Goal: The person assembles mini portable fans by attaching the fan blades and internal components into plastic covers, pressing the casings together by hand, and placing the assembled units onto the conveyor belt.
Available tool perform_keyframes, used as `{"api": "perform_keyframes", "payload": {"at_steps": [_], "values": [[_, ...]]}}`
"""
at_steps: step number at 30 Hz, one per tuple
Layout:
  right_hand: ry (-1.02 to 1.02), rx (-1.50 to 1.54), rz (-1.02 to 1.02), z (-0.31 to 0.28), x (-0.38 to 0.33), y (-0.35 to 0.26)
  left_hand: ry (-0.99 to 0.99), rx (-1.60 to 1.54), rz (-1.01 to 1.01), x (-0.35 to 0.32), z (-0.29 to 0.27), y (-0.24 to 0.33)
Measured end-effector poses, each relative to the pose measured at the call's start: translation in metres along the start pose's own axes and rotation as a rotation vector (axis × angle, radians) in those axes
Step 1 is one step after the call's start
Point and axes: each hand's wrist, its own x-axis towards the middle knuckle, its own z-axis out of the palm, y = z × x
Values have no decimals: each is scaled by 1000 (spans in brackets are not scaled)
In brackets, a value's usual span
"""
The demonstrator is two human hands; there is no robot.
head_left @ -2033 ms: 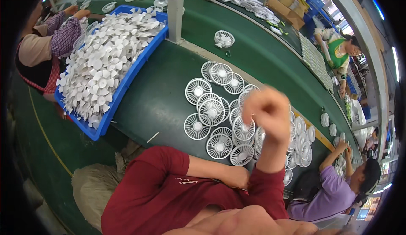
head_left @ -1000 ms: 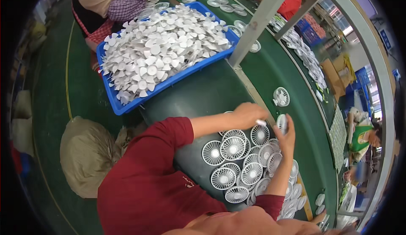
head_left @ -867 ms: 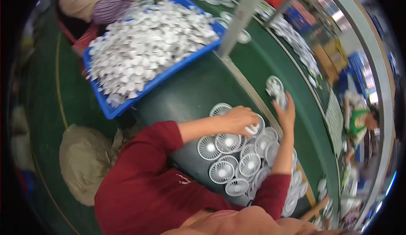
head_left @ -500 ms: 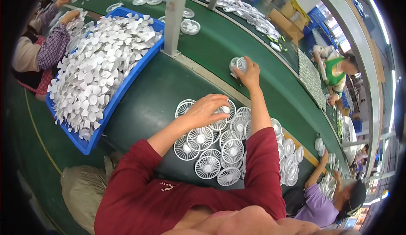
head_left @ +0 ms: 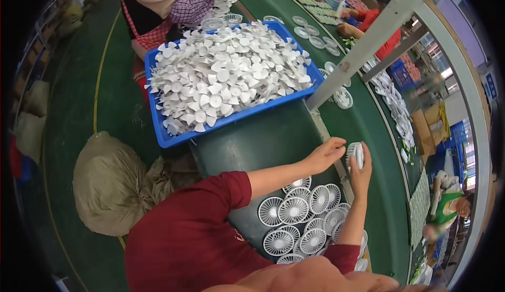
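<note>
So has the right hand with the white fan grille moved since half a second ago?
Yes. The right hand with the fan grille has come back from out on the green belt to the pile of grilles.

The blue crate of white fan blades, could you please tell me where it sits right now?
In the head view, the blue crate sits upper left on the green table, beyond the left hand, beside the grey post.

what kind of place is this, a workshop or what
Most likely a factory assembly line for small fans: a blue bin heaped with white fan blades, round white fan grilles stacked on the green conveyor bench, other workers alongside.
</note>
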Motion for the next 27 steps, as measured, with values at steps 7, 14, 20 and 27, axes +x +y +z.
{"api": "perform_keyframes", "payload": {"at_steps": [7, 14, 20, 27], "values": [[-31, -206, -420, 30, -20, -84, -6, -951, -448, 11, 1, 19], [34, -48, -359, 51, -27, -91, 163, -679, -132, -9, 22, 37], [45, 279, -71, 59, -25, -111, 318, -11, 406, -19, 27, 49], [124, 376, -67, 30, -12, -115, 117, 329, 650, 2, -2, 63]]}}
